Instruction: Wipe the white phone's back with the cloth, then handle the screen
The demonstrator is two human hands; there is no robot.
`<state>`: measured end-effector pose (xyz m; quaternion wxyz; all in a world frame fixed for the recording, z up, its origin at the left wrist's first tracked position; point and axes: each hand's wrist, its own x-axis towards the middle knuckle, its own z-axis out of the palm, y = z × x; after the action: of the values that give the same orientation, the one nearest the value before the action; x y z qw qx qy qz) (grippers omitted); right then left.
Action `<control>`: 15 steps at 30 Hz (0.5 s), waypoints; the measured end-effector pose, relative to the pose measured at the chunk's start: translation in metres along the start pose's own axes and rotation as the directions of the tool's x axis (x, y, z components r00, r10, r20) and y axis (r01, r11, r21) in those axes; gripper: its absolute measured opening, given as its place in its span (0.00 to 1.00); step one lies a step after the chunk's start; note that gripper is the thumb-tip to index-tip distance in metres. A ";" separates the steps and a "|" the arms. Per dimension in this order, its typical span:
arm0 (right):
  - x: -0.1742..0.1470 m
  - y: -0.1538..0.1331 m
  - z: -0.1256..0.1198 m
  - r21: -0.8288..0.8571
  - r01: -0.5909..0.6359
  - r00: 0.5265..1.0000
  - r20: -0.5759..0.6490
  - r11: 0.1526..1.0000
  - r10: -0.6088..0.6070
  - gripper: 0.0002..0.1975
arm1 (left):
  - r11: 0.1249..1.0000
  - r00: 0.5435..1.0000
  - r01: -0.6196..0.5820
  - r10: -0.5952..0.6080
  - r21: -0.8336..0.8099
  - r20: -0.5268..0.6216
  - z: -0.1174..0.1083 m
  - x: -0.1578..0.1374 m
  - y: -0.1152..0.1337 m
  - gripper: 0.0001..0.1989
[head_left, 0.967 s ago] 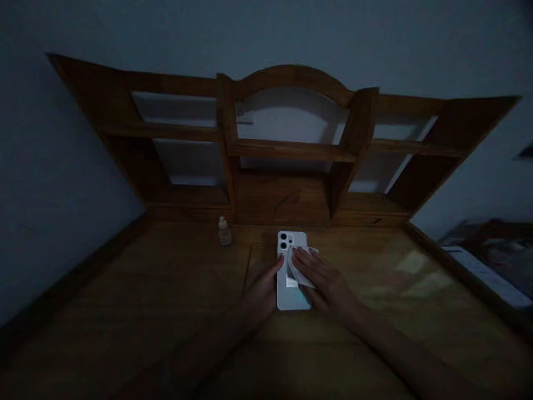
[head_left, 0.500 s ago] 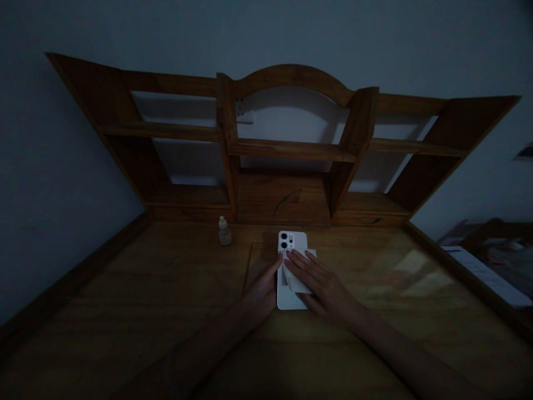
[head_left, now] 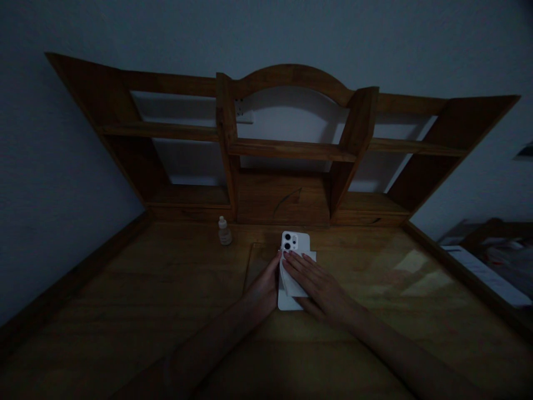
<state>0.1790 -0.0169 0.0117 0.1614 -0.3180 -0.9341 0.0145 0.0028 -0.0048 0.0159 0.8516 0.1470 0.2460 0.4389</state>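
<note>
My right hand [head_left: 318, 286] lies flat with the fingers stretched out, pressing a folded white cloth [head_left: 291, 282] down onto the back of a white smartphone [head_left: 295, 243]; it clamps nothing, the palm and fingers simply rest on the cloth. My left hand [head_left: 263, 289] sits against the phone's left edge, thumb along the side, steadying it. I cannot tell whether the rest of its fingers curl under the phone or just lean against it, as the light is very low.

The phone lies face down on the wooden desk [head_left: 145, 300], near the middle and towards the back, its camera cluster at the far end and clear of the cloth. The cloth covers most of the phone's middle and sticks out a little past its right edge. A strip of the phone's near end shows below my right palm.

A small bottle [head_left: 225, 231] with a pale cap stands upright on the desk, off to the left of the phone and apart from it, close to the base of the wooden shelf unit [head_left: 291, 150] that runs along the back against the wall. At the far right edge there are some blurred items I cannot make out.
</note>
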 end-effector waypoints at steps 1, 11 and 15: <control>0.000 0.000 0.000 -0.005 0.001 1.000 0.002 1.000 -0.001 0.37 | 1.000 1.000 -0.013 0.013 0.001 0.002 0.001 0.000 0.000 0.20; 0.001 -0.003 -0.001 -0.012 -0.001 1.000 0.014 1.000 0.001 0.37 | 1.000 1.000 -0.020 0.020 0.024 -0.006 0.001 0.000 -0.001 0.21; 0.001 -0.002 -0.002 0.005 0.004 1.000 0.022 1.000 -0.004 0.36 | 0.999 0.999 -0.003 0.005 0.040 -0.041 0.004 -0.001 0.000 0.22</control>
<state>0.1771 -0.0183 0.0140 0.1519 -0.3154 -0.9365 0.0201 0.0045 -0.0057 0.0193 0.8424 0.1556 0.2717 0.4386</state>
